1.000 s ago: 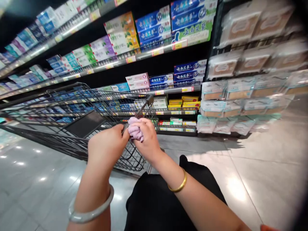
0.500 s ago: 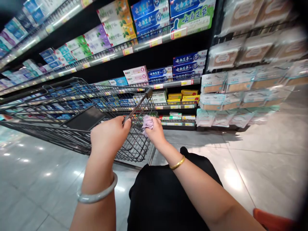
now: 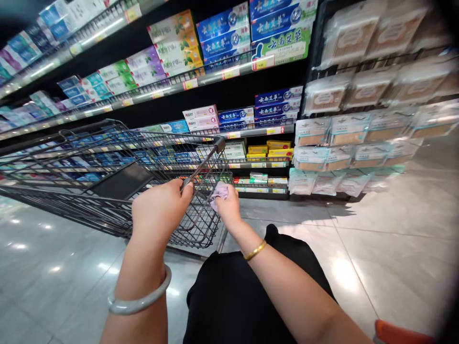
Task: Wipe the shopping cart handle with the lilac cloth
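A grey wire shopping cart (image 3: 107, 157) stands in front of me in a shop aisle. My left hand (image 3: 161, 210) is closed round the cart's handle bar (image 3: 202, 165) near its lower end. My right hand (image 3: 226, 205) is closed on a crumpled pale purple cloth (image 3: 219, 192), pressed against the cart's wire back just right of the handle. A pale bangle sits on my left wrist and a gold bangle on my right.
Shelves of boxed toothpaste (image 3: 229, 38) run along the left and back. A rack of bagged cotton items (image 3: 358, 129) hangs at the right. The glossy grey tiled floor (image 3: 376, 229) spreads to the right. An orange edge (image 3: 401, 332) shows at bottom right.
My right hand with the purple cloth has moved away from my left hand, down and to the right along the cart's back. The left hand keeps its hold on the handle.
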`<action>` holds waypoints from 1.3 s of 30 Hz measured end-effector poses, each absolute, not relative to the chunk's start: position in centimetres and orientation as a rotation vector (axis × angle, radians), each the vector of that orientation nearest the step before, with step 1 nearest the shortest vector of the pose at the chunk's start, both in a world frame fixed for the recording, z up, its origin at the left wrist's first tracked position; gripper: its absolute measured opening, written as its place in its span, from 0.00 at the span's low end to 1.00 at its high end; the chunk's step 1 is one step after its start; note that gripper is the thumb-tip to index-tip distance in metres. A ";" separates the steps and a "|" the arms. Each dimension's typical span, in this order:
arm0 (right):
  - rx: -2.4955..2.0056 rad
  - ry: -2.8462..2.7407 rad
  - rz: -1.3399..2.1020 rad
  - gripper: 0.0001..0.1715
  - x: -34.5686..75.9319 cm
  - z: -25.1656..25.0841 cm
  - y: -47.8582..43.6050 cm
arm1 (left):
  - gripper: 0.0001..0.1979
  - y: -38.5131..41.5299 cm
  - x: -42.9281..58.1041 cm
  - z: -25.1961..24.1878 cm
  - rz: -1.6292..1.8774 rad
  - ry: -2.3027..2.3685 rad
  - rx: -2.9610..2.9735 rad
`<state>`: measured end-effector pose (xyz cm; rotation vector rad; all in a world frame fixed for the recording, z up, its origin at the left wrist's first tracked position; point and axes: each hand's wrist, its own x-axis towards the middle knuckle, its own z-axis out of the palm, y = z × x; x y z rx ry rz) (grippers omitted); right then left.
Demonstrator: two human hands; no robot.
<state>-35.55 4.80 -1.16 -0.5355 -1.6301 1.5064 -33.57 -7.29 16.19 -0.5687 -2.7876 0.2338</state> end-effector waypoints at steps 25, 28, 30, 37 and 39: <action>-0.245 -1.786 1.280 0.24 -34.8 0.2 6.1 | 0.27 -5.1 -33.6 16.2 0.209 -2.759 -0.653; -0.108 -1.774 1.230 0.26 -34.6 0.9 6.2 | 0.27 -4.2 -33.5 16.1 0.196 -2.748 -0.679; -0.191 -1.750 1.259 0.26 -34.7 0.7 6.7 | 0.27 -3.7 -33.3 16.0 0.169 -2.750 -0.670; -0.279 -1.597 1.240 0.22 -33.0 2.5 8.5 | 0.26 -1.0 -32.2 15.5 0.089 -2.692 -0.683; -0.168 -1.612 1.169 0.23 -32.4 3.1 8.8 | 0.25 -0.2 -32.0 15.6 0.093 -2.696 -0.674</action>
